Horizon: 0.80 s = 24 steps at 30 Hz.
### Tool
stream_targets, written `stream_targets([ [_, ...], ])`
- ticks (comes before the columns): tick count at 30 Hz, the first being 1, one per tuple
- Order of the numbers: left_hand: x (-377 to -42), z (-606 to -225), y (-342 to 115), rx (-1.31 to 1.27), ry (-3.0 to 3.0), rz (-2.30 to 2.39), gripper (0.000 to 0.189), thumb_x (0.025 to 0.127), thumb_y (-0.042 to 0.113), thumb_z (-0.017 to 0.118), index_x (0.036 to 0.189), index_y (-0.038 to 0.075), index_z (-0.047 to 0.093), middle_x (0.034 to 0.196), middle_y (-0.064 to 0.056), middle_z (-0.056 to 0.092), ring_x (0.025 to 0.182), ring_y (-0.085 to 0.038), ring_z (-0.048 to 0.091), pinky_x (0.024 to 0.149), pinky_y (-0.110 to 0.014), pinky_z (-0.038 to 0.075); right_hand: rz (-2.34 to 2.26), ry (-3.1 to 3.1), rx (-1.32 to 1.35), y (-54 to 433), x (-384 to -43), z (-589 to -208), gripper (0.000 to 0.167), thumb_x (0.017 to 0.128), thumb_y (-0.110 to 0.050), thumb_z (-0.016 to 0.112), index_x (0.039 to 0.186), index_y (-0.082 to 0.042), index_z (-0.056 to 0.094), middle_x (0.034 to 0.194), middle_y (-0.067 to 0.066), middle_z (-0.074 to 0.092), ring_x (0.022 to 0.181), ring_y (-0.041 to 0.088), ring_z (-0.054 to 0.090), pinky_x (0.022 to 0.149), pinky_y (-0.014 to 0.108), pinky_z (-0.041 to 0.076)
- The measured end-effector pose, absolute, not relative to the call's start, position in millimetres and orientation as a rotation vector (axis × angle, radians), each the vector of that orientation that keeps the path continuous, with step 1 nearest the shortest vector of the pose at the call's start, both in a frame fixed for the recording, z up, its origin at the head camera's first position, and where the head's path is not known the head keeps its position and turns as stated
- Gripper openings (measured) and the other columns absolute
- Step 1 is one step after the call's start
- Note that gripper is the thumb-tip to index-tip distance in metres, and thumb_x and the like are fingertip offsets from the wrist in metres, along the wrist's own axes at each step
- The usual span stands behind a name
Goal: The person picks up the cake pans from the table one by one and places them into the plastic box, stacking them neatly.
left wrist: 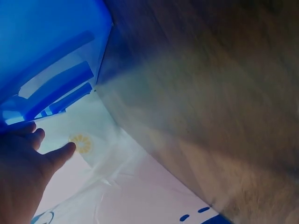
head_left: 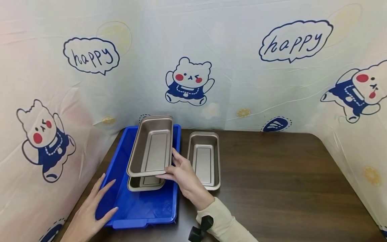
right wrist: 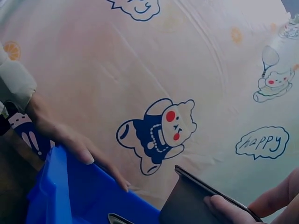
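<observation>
My right hand (head_left: 186, 179) pinches a metallic grey-brown loaf pan (head_left: 157, 148) by its near right corner, thumb at the rim. The pan is tilted above a blue plastic tray (head_left: 143, 211). Beneath it, a second loaf pan (head_left: 146, 184) sits inside the tray, mostly hidden. At the tray's left side, my left hand (head_left: 89, 210) has its fingers spread at the rim; whether they touch it is hard to tell. In the right wrist view, the held pan (right wrist: 187, 203) shows its dark side, with the right fingers (right wrist: 229, 207) across its edge.
A third loaf pan (head_left: 204, 163) stands on the dark wooden table (head_left: 278, 181), just right of the tray. Pale cloth (head_left: 232, 84) printed with cartoon bears closes off the back and both sides. A black wrist device (head_left: 201, 228) sits by my right sleeve.
</observation>
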State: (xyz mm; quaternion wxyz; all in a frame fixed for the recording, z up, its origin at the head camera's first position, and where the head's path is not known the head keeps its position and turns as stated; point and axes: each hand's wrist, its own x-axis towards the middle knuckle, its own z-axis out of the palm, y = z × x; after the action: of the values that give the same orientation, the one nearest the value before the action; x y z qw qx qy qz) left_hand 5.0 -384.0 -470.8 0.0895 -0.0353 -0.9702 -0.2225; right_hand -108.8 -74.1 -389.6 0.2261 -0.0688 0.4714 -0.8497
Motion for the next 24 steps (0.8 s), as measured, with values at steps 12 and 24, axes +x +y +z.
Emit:
stream_targets([
  [12,6.9,-474.0,-386.7,-0.192,-2.848,-0.672,0.086,0.089,0.034,0.082,0.162,0.018,0.04,0.178,-0.009,0.006,0.157,-0.053,0.011,0.114,-0.084,0.001,-2.339,1.301,-0.156,-96.8,-105.0,-402.1,0.086,0.09,0.024,0.042,0.167,0.001,0.01,0.173,0.029,0.008,0.138,0.053,0.049,0.094,0.048,0.061],
  [24,5.9,-473.3,-385.7,-0.197,-2.837,-0.668,0.085,0.088,0.034,0.083,0.161,0.018,0.042,0.177,-0.009,0.011,0.158,-0.052,0.009,0.112,-0.086,0.001,-2.326,1.302,-0.139,-109.5,-104.6,-413.6,0.085,0.09,0.026,0.041,0.167,0.0,0.017,0.17,0.031,0.019,0.135,0.055,0.052,0.095,0.049,0.06],
])
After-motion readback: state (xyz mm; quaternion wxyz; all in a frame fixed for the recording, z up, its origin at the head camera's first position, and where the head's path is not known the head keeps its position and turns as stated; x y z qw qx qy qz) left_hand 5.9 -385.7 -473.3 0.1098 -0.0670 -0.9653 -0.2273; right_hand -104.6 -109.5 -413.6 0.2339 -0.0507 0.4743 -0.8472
